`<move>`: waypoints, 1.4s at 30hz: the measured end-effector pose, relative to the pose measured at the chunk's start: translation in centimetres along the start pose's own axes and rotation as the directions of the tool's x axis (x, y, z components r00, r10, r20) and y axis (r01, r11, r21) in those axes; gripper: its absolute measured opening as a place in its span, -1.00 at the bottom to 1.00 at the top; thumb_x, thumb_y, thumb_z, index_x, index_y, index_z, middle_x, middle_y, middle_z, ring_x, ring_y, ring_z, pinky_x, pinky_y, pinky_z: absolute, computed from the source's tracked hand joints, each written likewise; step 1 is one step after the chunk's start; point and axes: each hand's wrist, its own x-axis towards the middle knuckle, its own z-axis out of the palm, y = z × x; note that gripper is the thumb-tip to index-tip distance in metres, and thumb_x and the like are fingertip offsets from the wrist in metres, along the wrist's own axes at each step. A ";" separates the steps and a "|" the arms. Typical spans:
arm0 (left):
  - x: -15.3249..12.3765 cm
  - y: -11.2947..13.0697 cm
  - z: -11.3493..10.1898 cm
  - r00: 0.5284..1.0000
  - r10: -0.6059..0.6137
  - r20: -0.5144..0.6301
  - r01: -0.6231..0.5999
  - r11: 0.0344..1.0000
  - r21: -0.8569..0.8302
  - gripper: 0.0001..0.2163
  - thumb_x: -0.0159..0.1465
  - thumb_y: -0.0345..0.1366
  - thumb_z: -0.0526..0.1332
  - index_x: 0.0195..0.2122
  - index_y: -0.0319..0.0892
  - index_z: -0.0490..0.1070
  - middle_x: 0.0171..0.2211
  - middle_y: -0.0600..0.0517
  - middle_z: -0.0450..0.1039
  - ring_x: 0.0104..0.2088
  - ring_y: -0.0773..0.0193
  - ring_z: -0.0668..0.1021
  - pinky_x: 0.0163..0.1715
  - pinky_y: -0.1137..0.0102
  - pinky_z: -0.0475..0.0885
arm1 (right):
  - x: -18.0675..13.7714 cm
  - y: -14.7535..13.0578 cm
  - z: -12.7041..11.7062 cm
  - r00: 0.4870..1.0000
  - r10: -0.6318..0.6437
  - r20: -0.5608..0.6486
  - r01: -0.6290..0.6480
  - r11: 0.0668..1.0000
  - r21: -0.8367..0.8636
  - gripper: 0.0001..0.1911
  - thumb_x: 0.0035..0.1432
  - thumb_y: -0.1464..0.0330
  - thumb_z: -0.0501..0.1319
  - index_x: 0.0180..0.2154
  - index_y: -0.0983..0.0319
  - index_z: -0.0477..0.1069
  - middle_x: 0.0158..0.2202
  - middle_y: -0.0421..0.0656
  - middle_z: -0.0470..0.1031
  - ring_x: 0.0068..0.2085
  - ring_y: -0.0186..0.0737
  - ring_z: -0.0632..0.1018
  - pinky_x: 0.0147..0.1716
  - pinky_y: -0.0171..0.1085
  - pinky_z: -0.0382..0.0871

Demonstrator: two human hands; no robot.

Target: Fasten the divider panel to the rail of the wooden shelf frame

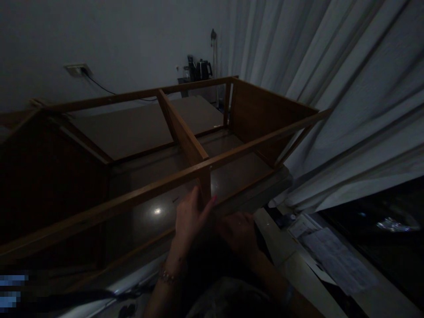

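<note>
Head | left fingers [194,194] closed around wooden post [205,183] | right fingers [244,217] apparently half-curled

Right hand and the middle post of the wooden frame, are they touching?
Apart. The head view shows the right hand lower and further right than the middle post, with a dark gap between them.

The left hand [189,214] grips the central upright [204,184] at the wooden frame's [265,140] near edge; the right hand [239,229], dimly lit, is just beside. Pale curtains [318,57] hang by the frame's right end.
</note>
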 end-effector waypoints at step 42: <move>0.1 0.2 -0.2 1.000 0.000 0.005 0.000 1.000 0.012 -0.66 0.26 0.04 0.06 -0.22 -0.14 0.34 -0.35 -0.01 0.51 -0.36 0.20 0.54 -0.41 0.39 0.35 | -0.5 -1.0 1.6 0.984 0.176 0.002 -0.172 0.963 0.207 -0.71 0.37 0.28 -0.06 0.00 0.21 0.29 -0.15 -0.07 0.52 -0.18 -0.16 0.51 -0.14 -0.15 0.22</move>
